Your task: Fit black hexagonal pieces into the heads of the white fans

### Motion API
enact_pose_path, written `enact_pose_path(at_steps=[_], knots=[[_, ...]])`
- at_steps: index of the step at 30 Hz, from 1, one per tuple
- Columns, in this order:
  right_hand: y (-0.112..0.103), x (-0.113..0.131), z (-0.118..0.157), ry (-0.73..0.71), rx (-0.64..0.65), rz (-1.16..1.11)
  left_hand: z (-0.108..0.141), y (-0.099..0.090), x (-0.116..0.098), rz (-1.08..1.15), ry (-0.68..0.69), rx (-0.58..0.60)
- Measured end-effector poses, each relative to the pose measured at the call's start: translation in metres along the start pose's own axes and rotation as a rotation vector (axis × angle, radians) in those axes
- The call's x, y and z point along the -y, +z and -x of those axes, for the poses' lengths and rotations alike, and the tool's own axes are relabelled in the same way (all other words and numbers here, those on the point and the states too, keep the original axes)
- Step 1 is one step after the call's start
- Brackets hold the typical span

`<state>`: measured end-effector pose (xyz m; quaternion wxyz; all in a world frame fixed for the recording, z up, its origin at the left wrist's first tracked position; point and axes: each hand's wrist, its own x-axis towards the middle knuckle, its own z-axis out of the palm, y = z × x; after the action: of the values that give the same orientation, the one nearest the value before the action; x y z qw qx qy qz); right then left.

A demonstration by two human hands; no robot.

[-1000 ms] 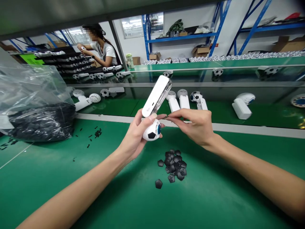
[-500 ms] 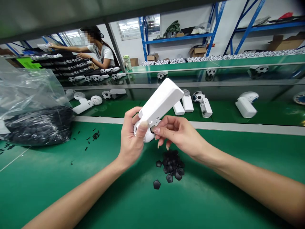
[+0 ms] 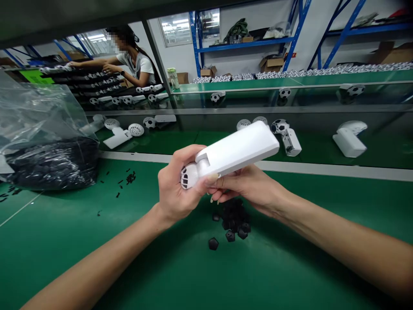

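Beyond the green worktable (image 3: 135, 267), a white wall (image 3: 251, 17) is rising behind blue metal racks (image 3: 195, 43), one of their shelves (image 3: 245, 46) carrying a dark green bundle (image 3: 238, 29). Windows (image 3: 176, 30) are showing bright strips of light. Cardboard boxes (image 3: 272, 63) are sitting under that shelf, and a gray post (image 3: 157, 56) is slanting down from a dark overhead panel (image 3: 71, 19) in the foreground.

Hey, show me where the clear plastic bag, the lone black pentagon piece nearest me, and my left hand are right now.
Plastic bag (image 3: 51, 165): head view, its dark, filled lower part.
Pentagon piece (image 3: 213, 243): head view, middle of its face.
Left hand (image 3: 176, 191): head view, back of the hand.
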<state>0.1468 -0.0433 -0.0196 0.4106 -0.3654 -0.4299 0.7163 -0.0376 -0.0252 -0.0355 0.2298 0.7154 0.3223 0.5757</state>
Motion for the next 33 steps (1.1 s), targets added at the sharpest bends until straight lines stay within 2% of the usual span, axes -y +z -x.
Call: enact_pose_path(at_steps=[6, 13, 17, 19, 21, 23, 26, 30, 33], knots=[[-0.004, -0.006, -0.001, 0.052, 0.097, -0.062, -0.002, -0.004, -0.005, -0.078, 0.240, 0.084], [0.006, -0.003, 0.006, -0.026, 0.109, -0.017, -0.008, -0.004, -0.012, -0.138, 0.214, 0.076], [-0.001, 0.001, 0.004, 0.075, 0.282, -0.005, -0.011, -0.004, -0.013, -0.142, 0.313, 0.133], [-0.006, 0.005, 0.002, 0.059, 0.318, 0.048, -0.013, -0.005, -0.010, -0.131, 0.352, 0.121], [-0.009, 0.007, -0.001, 0.012, 0.252, 0.135, -0.015, -0.004, -0.005, -0.105, 0.378, 0.093], [-0.008, 0.007, -0.002, -0.048, 0.119, 0.213, -0.018, -0.002, 0.003, -0.068, 0.442, 0.068], [-0.003, 0.004, -0.001, -0.168, -0.029, 0.221, -0.020, 0.002, 0.014, -0.021, 0.533, 0.050], [0.002, 0.003, 0.001, -0.253, -0.070, 0.140, -0.018, 0.006, 0.018, 0.009, 0.456, 0.030], [0.000, 0.006, 0.001, -0.235, -0.018, 0.118, -0.014, 0.008, 0.018, 0.032, 0.334, -0.013]])
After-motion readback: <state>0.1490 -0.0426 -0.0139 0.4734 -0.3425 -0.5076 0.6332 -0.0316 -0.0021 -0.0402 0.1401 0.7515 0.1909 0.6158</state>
